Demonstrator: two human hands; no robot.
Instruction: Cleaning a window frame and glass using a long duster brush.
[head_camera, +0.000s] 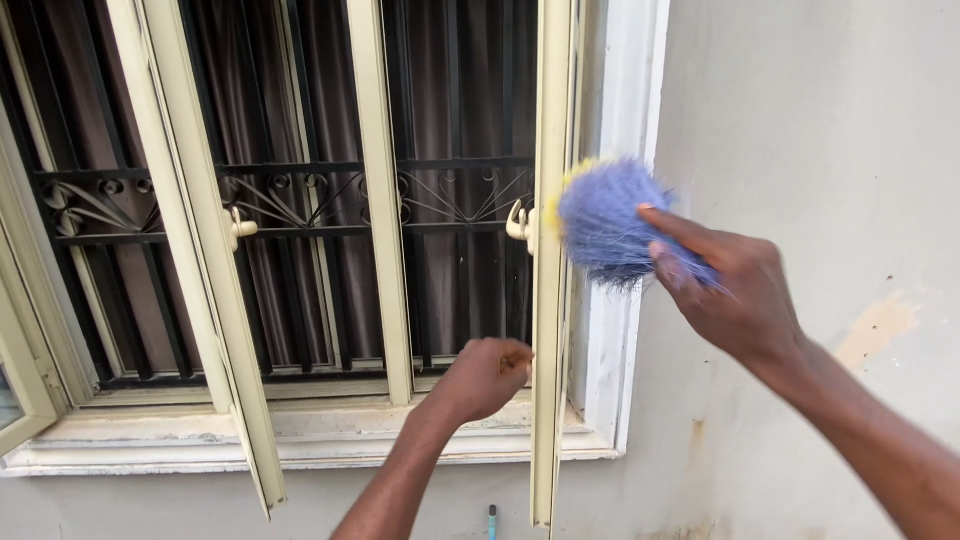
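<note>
My right hand (735, 290) has its grip closed on a blue-bristled brush (610, 222), pressing it against the outer edge of the open cream window sash (552, 300), near its handle (520, 225). My left hand (487, 375) grips that sash lower down, fingers curled shut, just above the sill (300, 440).

The window sill (330, 440) — a pale, moulded ledge with worn, dirty paint — runs along the bottom of the window, set into the grey wall (800, 120). On it stands the cream window frame (385, 250), its upright members rising from the ledge. Two open sashes swing out over it — the left sash (215, 330) and the right sash (548, 350) — both edge-on to the camera. Nothing loose can be made out lying on the ledge itself.
</note>
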